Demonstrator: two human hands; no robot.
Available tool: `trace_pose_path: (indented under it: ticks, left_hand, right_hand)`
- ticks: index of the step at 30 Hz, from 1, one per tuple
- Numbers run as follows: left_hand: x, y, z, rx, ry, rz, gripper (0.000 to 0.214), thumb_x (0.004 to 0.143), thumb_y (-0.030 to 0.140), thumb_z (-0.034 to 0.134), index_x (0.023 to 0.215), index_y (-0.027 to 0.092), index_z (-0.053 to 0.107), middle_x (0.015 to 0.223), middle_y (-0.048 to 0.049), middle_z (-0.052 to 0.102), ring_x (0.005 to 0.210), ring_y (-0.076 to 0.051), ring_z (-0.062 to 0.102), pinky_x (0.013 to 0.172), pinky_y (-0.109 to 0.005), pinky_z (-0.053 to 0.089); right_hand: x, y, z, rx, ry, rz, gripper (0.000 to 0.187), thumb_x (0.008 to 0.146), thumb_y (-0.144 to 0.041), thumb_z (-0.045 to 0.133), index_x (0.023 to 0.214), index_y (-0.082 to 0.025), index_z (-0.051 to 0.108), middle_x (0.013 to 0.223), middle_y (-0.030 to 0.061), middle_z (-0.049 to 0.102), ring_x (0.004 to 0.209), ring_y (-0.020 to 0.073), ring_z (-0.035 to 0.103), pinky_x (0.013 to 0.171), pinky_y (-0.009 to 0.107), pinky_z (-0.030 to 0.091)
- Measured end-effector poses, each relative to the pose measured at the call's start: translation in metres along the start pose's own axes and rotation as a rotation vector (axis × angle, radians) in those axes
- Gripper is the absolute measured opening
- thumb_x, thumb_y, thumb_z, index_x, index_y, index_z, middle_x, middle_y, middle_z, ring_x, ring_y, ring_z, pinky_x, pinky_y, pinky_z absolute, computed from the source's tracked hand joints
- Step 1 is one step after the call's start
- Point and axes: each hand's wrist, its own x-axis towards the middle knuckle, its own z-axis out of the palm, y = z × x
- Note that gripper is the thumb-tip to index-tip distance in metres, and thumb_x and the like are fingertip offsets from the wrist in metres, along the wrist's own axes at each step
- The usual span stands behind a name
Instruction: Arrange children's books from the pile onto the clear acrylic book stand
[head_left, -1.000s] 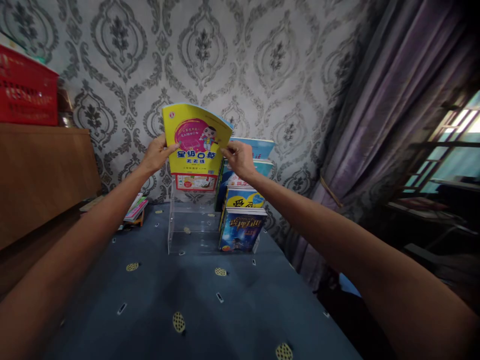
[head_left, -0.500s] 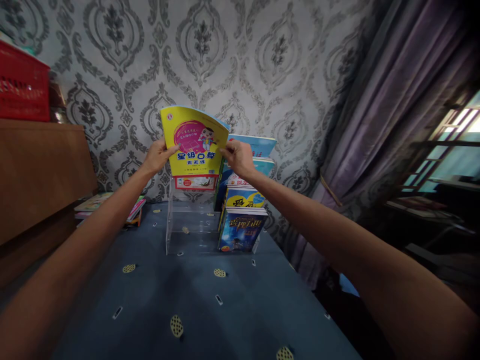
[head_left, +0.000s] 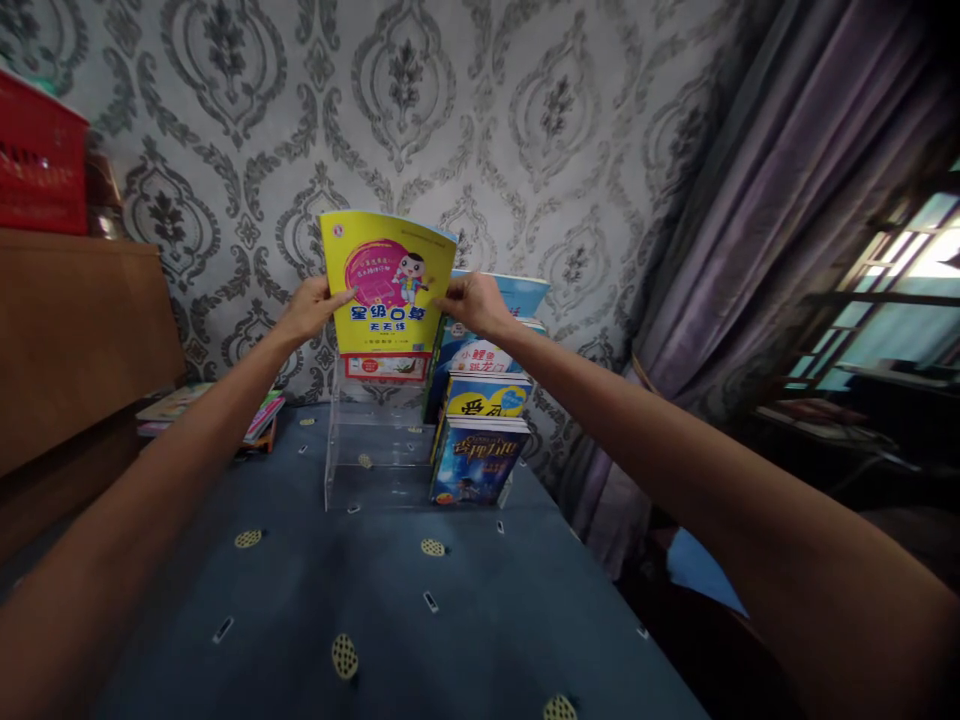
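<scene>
A yellow workbook (head_left: 388,255) with a pink circle and a cartoon child on its cover is held upright between both hands. My left hand (head_left: 315,304) grips its left edge, thumb on the front. On the right edge, my right hand (head_left: 472,302) pinches it the same way. The workbook is above the left part of a clear tiered book rack (head_left: 352,450). Just below its bottom edge shows the lower strip of a red and white book (head_left: 386,367). On the rack's right side stand a dark blue book (head_left: 480,465), a yellow and blue book (head_left: 484,396) and light blue books (head_left: 525,295).
The rack stands on a table with a blue patterned cloth (head_left: 390,580), close to a wallpapered wall. Left of it lies a stack of books (head_left: 262,415), beside a wooden cabinet (head_left: 82,330) bearing a red basket (head_left: 41,160). A purple curtain (head_left: 720,220) hangs at the right.
The view has shifted slightly. Both hands still hold the yellow workbook at nearly the same place over the rack, and its cover looks a little flatter.
</scene>
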Motion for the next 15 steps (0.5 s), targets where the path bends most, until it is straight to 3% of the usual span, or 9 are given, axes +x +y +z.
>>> trace_pose_path:
  ticks: [5, 9, 15]
  left_hand:
    - [0.01, -0.005, -0.004, 0.082, -0.09, -0.016, 0.048, 0.083, 0.051, 0.069, 0.111, 0.012, 0.07, 0.096, -0.0103, 0.076, 0.098, -0.03, 0.07, 0.085, -0.044, 0.059]
    - [0.014, -0.006, -0.008, 0.239, -0.067, 0.01, 0.045, 0.084, 0.052, 0.066, 0.107, 0.013, 0.072, 0.096, -0.0087, 0.076, 0.091, -0.027, 0.069, 0.084, -0.039, 0.057]
    - [0.009, -0.002, -0.006, 0.362, -0.022, -0.007, 0.04, 0.088, 0.046, 0.061, 0.101, 0.011, 0.073, 0.093, -0.0077, 0.076, 0.091, -0.028, 0.068, 0.085, -0.037, 0.054]
  right_hand:
    - [0.012, 0.005, -0.003, -0.009, -0.098, 0.076, 0.009, 0.073, -0.018, 0.07, 0.079, -0.018, 0.077, 0.076, 0.0039, 0.074, 0.075, 0.021, 0.065, 0.062, 0.029, 0.043]
    - [0.014, 0.004, -0.006, -0.004, -0.15, 0.112, 0.014, 0.072, -0.018, 0.073, 0.086, -0.016, 0.077, 0.082, 0.0071, 0.076, 0.081, 0.0245, 0.068, 0.066, 0.031, 0.048]
    - [0.006, -0.002, -0.008, 0.078, -0.001, 0.091, 0.016, 0.082, -0.027, 0.068, 0.089, -0.014, 0.074, 0.081, 0.0082, 0.073, 0.083, 0.0258, 0.069, 0.073, 0.035, 0.053]
